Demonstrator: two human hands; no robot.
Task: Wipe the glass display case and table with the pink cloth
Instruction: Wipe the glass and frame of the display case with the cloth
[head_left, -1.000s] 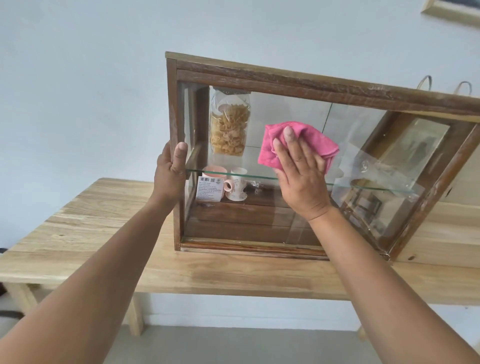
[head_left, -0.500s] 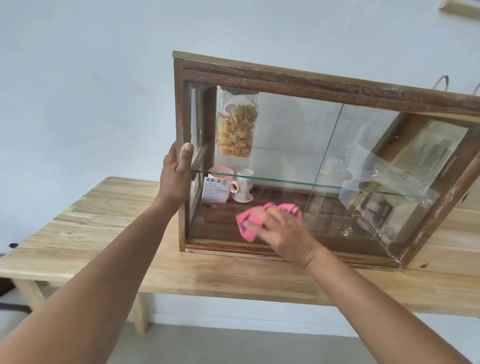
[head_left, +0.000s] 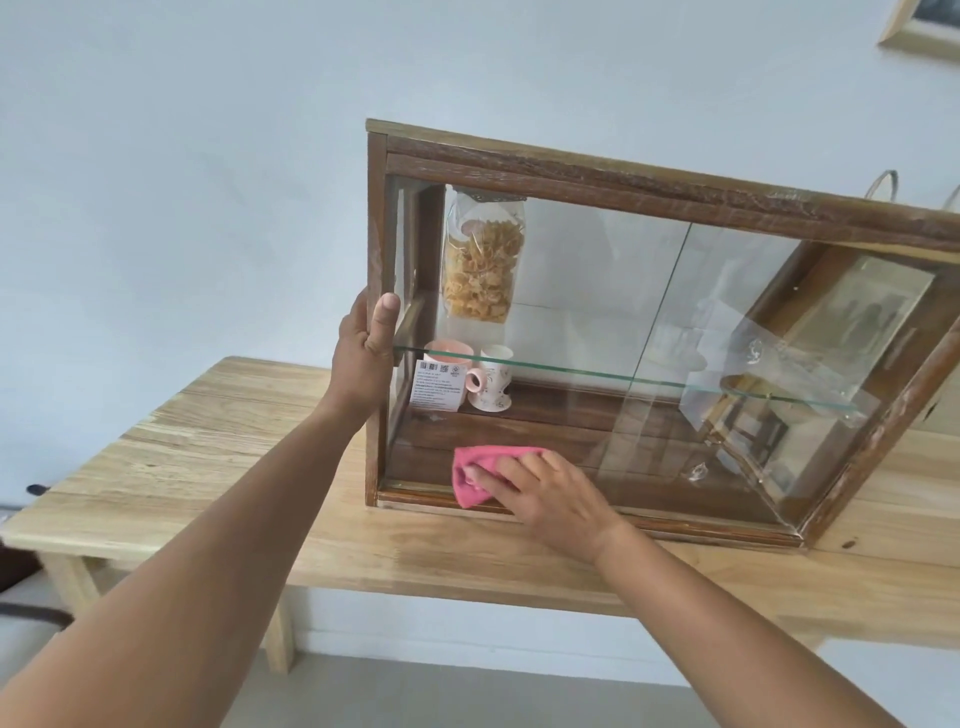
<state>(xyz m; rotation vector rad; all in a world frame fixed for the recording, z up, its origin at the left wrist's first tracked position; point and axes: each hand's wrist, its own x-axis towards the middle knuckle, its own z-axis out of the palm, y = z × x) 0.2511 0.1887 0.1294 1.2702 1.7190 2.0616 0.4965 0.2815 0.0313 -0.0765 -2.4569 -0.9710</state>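
A wooden-framed glass display case (head_left: 649, 179) stands on a light wooden table (head_left: 249, 441). My left hand (head_left: 366, 358) grips the case's left front post, thumb on the front face and fingers wrapped behind. My right hand (head_left: 545, 493) presses the pink cloth (head_left: 470, 475) flat against the lower left of the front glass, just above the bottom rail; the fingers lie fairly straight over the cloth. Part of the cloth is hidden under my palm.
Inside the case a bag of yellow snacks (head_left: 480, 260) stands on the glass shelf (head_left: 623, 376), with a pink mug (head_left: 449, 364), a white cup (head_left: 493, 384) and a label card (head_left: 436, 389) below. A picture frame corner (head_left: 919, 26) hangs on the wall at top right.
My right hand swept the cloth from the upper middle of the front glass down to its bottom left. My left hand kept its hold on the post.
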